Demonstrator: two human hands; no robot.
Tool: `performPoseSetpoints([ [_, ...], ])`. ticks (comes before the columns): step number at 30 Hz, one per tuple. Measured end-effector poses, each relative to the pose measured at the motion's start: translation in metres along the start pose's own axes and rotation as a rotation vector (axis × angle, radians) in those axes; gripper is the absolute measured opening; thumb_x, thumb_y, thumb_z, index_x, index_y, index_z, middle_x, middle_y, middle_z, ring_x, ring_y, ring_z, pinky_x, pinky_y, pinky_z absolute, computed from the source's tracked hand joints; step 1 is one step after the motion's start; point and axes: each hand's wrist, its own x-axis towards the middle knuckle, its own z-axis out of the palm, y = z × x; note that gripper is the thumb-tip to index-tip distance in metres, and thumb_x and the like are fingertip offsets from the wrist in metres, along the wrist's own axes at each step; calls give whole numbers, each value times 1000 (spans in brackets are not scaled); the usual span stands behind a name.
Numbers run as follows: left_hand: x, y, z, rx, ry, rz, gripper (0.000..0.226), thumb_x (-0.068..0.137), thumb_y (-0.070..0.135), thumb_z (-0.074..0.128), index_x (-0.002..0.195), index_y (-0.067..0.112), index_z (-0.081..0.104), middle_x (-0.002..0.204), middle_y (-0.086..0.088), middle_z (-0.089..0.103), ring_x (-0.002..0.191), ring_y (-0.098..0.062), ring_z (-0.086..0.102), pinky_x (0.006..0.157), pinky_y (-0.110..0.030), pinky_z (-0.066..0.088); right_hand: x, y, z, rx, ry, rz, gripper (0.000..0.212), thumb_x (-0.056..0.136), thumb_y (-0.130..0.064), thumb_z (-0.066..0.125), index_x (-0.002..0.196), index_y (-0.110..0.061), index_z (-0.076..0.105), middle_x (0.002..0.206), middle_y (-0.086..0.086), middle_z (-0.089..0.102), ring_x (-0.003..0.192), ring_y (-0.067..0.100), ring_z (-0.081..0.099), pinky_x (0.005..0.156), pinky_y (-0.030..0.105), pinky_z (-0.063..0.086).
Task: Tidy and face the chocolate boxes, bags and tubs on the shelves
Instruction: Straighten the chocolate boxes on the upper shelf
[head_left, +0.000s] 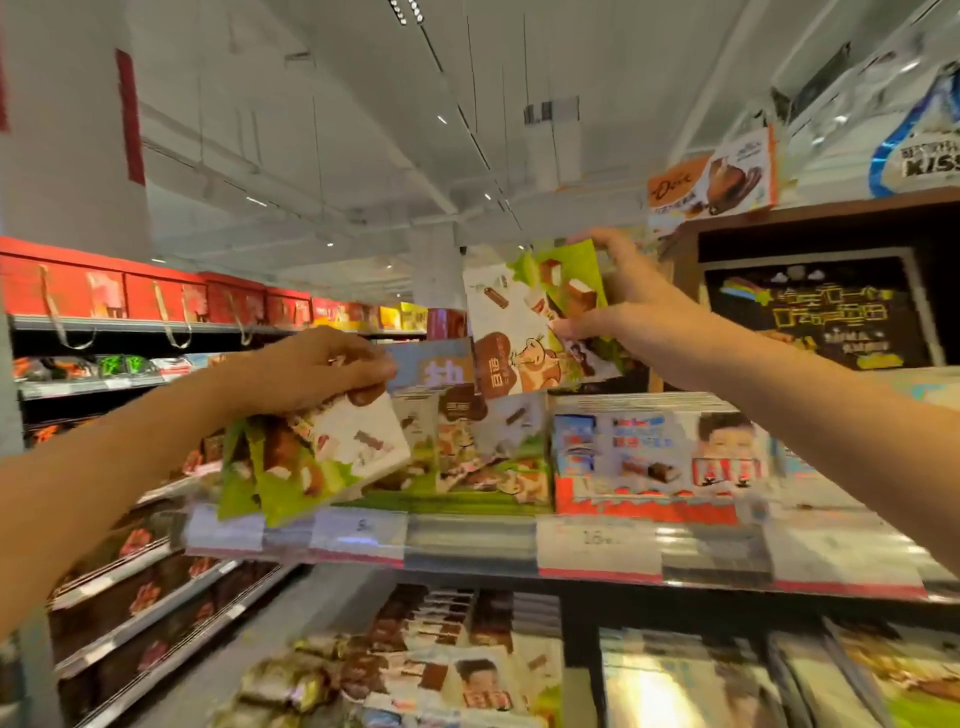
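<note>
Head view only. Landmark: Kinder box (654, 462) on the shelf edge (467, 540). Left hand (317, 369), left of the Kinder box, gripping a small stack of green-and-white chocolate packs (311, 462) from the top, held out past the shelf front. Right hand (628, 306), above the Kinder box, pinching one matching cow-print pack (524, 327) upright in the air. More of the same packs (483, 452) lying jumbled just left of the Kinder box. Judged mid-task: this facing still messy, held packs not yet placed, lower shelves untouched.
</note>
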Motion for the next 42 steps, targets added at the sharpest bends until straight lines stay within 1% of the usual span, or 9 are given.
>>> performPoseSetpoints([
  [8, -29, -52, 4, -17, -107, 42, 67, 67, 87, 38, 99, 36, 70, 80, 11, 70, 68, -6, 61, 65, -15, 44, 12, 9, 69, -125, -10, -28, 64, 77, 4, 69, 120, -28, 35, 99, 0, 54, 88, 15, 56, 74, 24, 50],
  [11, -28, -59, 10, 17, -136, -5, 65, 70, 83, 39, 118, 43, 56, 95, 16, 68, 80, -1, 62, 71, -24, 47, 15, 12, 82, -154, -14, -29, 63, 76, 3, 70, 119, -29, 37, 92, -2, 56, 77, 5, 58, 69, 17, 50],
  [14, -21, -67, 15, -33, -113, -38, 59, 72, 78, 46, 111, 34, 44, 100, 16, 67, 80, -14, 65, 72, -36, 52, 19, 20, 95, -208, -22, -26, 64, 76, 0, 71, 119, -31, 36, 98, 1, 59, 83, 8, 60, 72, 19, 53],
  [22, -15, -82, 11, -361, -149, -15, 60, 68, 76, 55, 116, 65, 22, 88, 32, 67, 78, -6, 69, 64, -20, 53, 31, 55, 133, -346, -71, -124, 62, 70, -12, 80, 110, -27, 35, 95, -9, 58, 76, -6, 62, 65, 10, 48],
  [24, -11, -83, 12, -323, -160, 14, 70, 65, 77, 54, 127, 58, 27, 77, 25, 68, 73, -5, 67, 71, -23, 50, 35, 62, 140, -417, -79, -129, 62, 67, -18, 83, 107, -27, 35, 97, -11, 57, 78, -11, 59, 64, 4, 45],
  [28, -10, -85, 11, -335, -166, 76, 42, 76, 68, 49, 117, 58, 49, 66, 15, 64, 61, -1, 62, 57, -14, 47, 35, 69, 143, -611, -71, -192, 66, 61, -33, 86, 104, -30, 35, 98, -16, 50, 86, -4, 55, 65, 11, 46],
  [33, -9, -80, 13, -271, -211, 96, 89, 74, 80, 44, 109, 0, 63, 65, 10, 63, 59, 2, 60, 57, -13, 45, 31, 72, 137, -928, -120, -305, 62, 63, -50, 80, 104, -15, 49, 110, -2, 52, 99, 13, 45, 80, 28, 40],
  [37, -8, -80, 13, -281, -213, 55, 88, 70, 81, 45, 108, 5, 66, 63, 10, 64, 49, 0, 54, 52, -12, 41, 34, 63, 132, -834, -117, -290, 24, 90, -33, 58, 96, -10, 59, 98, 3, 60, 92, 17, 52, 81, 34, 42],
  [42, -10, -74, 11, -323, -210, -7, 52, 72, 70, 49, 88, 27, 73, 63, 9, 67, 46, -1, 54, 48, -12, 40, 32, 53, 129, -768, -121, -250, 25, 94, -28, 52, 93, -8, 66, 89, 2, 62, 82, 12, 55, 74, 27, 43],
])
